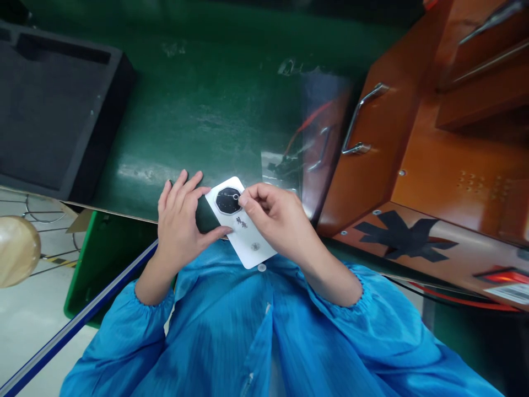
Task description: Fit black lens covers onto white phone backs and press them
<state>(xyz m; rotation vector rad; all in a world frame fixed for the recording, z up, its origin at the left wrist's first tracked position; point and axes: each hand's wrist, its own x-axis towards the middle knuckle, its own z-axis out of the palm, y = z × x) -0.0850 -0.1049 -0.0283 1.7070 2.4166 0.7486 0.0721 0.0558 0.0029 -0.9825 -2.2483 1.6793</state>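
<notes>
A white smartphone back cover (237,237) with dark lettering and a round mark lies tilted at the table's front edge, close to the blue smock. Near its upper end is a black, eight-sided camera panel (226,202) with a small pale ring on it. My left hand (179,212) is open with fingers spread, its index fingertip at the cover's upper left corner and its thumb on the left edge. The thumb and index finger of my right hand (279,218) are pinched together at the panel's right side, beside the ring. Whatever lies between those fingertips is hidden.
The table (198,110) is green. A black foam tray (45,116) stands on the left, and an orange-brown cabinet (380,138) with metal handles on the right. A clear sheet (285,171) lies beside it. Below are a green bin (93,248) and a round stool (19,251).
</notes>
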